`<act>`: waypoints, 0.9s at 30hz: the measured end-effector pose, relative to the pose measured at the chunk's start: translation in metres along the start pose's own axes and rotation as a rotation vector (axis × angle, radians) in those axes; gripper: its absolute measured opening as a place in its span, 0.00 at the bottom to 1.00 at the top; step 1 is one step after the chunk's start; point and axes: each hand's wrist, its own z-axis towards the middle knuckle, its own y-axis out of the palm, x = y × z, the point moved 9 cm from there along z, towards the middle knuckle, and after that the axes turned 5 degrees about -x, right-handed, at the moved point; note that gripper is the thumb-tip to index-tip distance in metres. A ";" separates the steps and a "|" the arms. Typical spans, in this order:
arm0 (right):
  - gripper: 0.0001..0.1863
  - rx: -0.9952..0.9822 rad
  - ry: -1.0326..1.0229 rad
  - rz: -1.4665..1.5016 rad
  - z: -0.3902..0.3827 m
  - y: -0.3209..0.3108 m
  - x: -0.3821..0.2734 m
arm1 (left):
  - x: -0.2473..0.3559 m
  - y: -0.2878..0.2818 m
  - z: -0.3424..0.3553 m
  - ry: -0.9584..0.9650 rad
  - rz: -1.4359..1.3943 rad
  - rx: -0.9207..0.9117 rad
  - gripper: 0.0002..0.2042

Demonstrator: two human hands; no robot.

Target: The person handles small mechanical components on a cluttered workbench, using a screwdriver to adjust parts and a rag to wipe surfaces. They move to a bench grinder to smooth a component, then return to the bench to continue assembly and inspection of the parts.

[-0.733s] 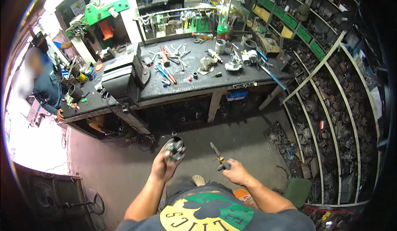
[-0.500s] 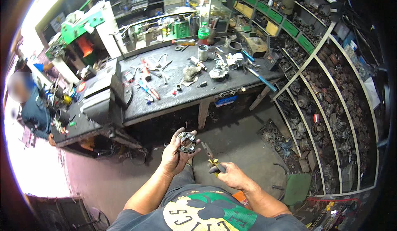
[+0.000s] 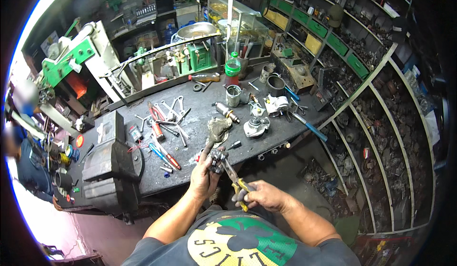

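Note:
My left hand (image 3: 202, 179) is closed around the edge of a round metal brush holder (image 3: 217, 159), held up in front of the workbench. Small blocks are set around the ring. A pair of long-nose pliers (image 3: 233, 175) with yellow and grey handles sits in my right hand (image 3: 265, 195), fingers wrapped around the grips. The plier jaws reach the right side of the brush holder and seem to touch it; whether they pinch a piece of it I cannot tell. Beyond my left fingers, a dirty rag (image 3: 220, 132) lies on the bench.
The dark workbench (image 3: 200, 147) carries a large bench vise (image 3: 109, 156), wrenches (image 3: 173, 111), screwdrivers (image 3: 166, 157), a metal housing (image 3: 257, 125) and a blue-handled tool (image 3: 309, 127). A shelf rack (image 3: 381, 156) full of parts stands at right. At far left is another person (image 3: 33, 163).
Both hands have risen toward the bench. My right hand has brought the pliers over to the brush holder, which is tilted differently. The view has shifted, with the bench appearing closer.

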 end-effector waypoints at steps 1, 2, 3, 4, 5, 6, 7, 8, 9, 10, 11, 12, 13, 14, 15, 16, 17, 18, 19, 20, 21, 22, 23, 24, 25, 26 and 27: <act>0.16 -0.021 -0.043 0.021 0.008 -0.009 -0.015 | 0.003 -0.001 0.016 -0.001 0.043 0.028 0.36; 0.15 0.028 -0.037 0.059 0.010 -0.017 -0.025 | -0.001 -0.005 0.026 -0.012 0.058 0.003 0.35; 0.15 0.027 -0.045 0.027 0.016 -0.029 -0.033 | -0.002 -0.003 0.042 -0.012 0.075 -0.034 0.35; 0.15 0.024 -0.052 -0.006 0.021 -0.041 -0.041 | -0.004 0.000 0.056 -0.009 0.090 -0.070 0.35; 0.15 0.010 -0.042 -0.027 0.023 -0.050 -0.047 | -0.007 0.006 0.064 -0.007 0.029 -0.124 0.31; 0.15 -0.009 -0.028 -0.043 0.026 -0.059 -0.050 | -0.010 0.008 0.075 0.000 0.107 -0.116 0.31; 0.15 -0.007 -0.046 -0.077 0.031 -0.070 -0.055 | -0.012 0.009 0.087 0.010 0.185 -0.105 0.31; 0.14 -0.007 -0.058 -0.110 0.034 -0.084 -0.063 | -0.015 0.011 0.099 0.022 0.262 -0.091 0.30; 0.14 -0.015 -0.069 -0.146 0.036 -0.099 -0.074 | -0.017 0.018 0.111 -0.011 0.239 -0.090 0.34; 0.14 -0.025 -0.080 -0.184 0.037 -0.113 -0.085 | -0.018 0.022 0.121 0.010 0.287 -0.069 0.34; 0.14 -0.033 -0.092 -0.238 0.039 -0.125 -0.094 | -0.020 0.025 0.130 0.032 0.335 -0.047 0.34; 0.14 -0.044 -0.102 -0.292 0.039 -0.137 -0.103 | -0.021 0.029 0.138 0.053 0.382 -0.020 0.34; 0.14 -0.055 -0.114 -0.346 0.039 -0.148 -0.111 | -0.022 0.036 0.147 0.070 0.395 -0.023 0.33; 0.14 -0.067 -0.126 -0.400 0.038 -0.160 -0.119 | -0.026 0.038 0.155 0.093 0.418 -0.010 0.32; 0.14 -0.092 -0.144 -0.435 0.042 -0.170 -0.121 | -0.029 0.039 0.162 0.114 0.446 0.005 0.31; 0.14 -0.108 -0.151 -0.450 0.044 -0.181 -0.125 | -0.033 0.042 0.168 0.132 0.474 0.020 0.31; 0.14 -0.122 -0.159 -0.463 0.044 -0.190 -0.131 | -0.038 0.044 0.174 0.154 0.451 0.068 0.27; 0.14 -0.138 -0.162 -0.474 0.042 -0.196 -0.135 | -0.042 0.045 0.178 0.179 0.447 0.089 0.26; 0.14 -0.165 -0.104 -0.572 0.041 -0.203 -0.142 | -0.046 0.045 0.181 0.204 0.443 0.109 0.25; 0.14 -0.185 -0.090 -0.579 0.040 -0.207 -0.146 | -0.049 0.046 0.184 0.226 0.440 0.128 0.24; 0.14 -0.198 -0.073 -0.588 0.038 -0.212 -0.148 | -0.053 0.050 0.185 0.257 0.411 0.126 0.23; 0.14 -0.210 -0.057 -0.595 0.037 -0.216 -0.149 | -0.057 0.052 0.188 0.284 0.391 0.116 0.23; 0.14 -0.215 -0.075 -0.612 0.038 -0.220 -0.150 | -0.059 0.054 0.191 0.309 0.371 0.104 0.23; 0.14 -0.213 -0.095 -0.631 0.038 -0.224 -0.153 | -0.060 0.059 0.194 0.335 0.349 0.086 0.23; 0.15 -0.210 -0.116 -0.648 0.038 -0.226 -0.155 | -0.064 0.062 0.192 0.316 0.289 0.133 0.23; 0.14 -0.208 -0.149 -0.669 0.035 -0.226 -0.156 | -0.067 0.063 0.191 0.317 0.263 0.133 0.23; 0.14 -0.203 -0.190 -0.695 0.034 -0.225 -0.159 | -0.067 0.065 0.191 0.324 0.239 0.125 0.22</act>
